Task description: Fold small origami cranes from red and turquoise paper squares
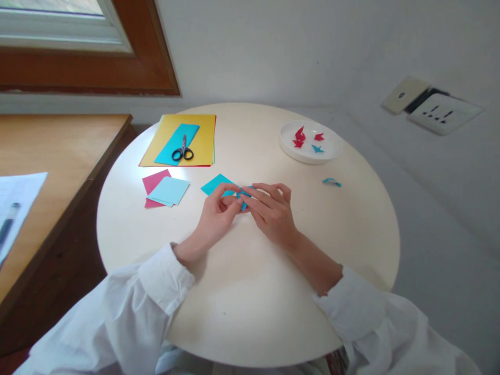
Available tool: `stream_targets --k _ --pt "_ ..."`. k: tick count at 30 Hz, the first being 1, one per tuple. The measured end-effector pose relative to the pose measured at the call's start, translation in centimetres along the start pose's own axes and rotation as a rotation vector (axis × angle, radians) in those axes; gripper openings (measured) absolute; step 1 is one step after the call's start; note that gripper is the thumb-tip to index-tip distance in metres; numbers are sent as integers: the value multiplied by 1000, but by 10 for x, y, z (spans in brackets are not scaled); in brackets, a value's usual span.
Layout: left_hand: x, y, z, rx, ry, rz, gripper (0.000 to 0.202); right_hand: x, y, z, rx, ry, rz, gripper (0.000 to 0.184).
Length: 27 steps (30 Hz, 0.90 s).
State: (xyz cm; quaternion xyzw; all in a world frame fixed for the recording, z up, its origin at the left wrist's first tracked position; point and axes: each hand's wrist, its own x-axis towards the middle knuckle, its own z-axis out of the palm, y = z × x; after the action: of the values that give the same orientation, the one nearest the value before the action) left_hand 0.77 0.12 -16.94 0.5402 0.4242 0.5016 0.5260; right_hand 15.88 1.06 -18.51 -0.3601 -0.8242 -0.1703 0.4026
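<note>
Between my fingertips, above the middle of the round table, is a small folded piece of blue paper [244, 206]. My left hand [216, 216] pinches its left side with thumb and forefinger. On the other side my right hand [273, 211] holds it, fingers stretched over the top and partly covering its folds. Just beyond my left hand lies a flat blue paper square [219, 183], its near corner hidden by the fingers. A hint of red shows under the folded piece; I cannot make out what it is.
Light blue squares [170, 190] overlap pink squares [156, 180] at left. Black-handled scissors [183, 151] rest on a blue sheet over yellow paper [203, 140]. A white dish [289, 151] at back right holds small red and blue folded figures. A blue strip [332, 182] lies nearby.
</note>
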Motion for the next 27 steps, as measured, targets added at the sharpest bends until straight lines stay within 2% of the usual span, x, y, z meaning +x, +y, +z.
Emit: stream_targets --k 6,10,12,16,22,27 --pt "1 -3 -1 30 -5 -1 25 -1 0 3 51 21 38 19" --pt "3 -4 -2 51 7 6 21 -2 -1 3 112 -5 81 28" --pt "3 -6 -3 83 6 11 20 -2 -1 2 144 -8 139 30" --pt "1 -10 -4 226 -32 66 20 0 -1 3 218 20 309 21" --pt "-4 -13 -7 513 -122 185 22 -3 2 8 394 -40 476 9" --pt "-3 -11 -8 615 -65 257 21 -5 2 10 516 -42 583 8"
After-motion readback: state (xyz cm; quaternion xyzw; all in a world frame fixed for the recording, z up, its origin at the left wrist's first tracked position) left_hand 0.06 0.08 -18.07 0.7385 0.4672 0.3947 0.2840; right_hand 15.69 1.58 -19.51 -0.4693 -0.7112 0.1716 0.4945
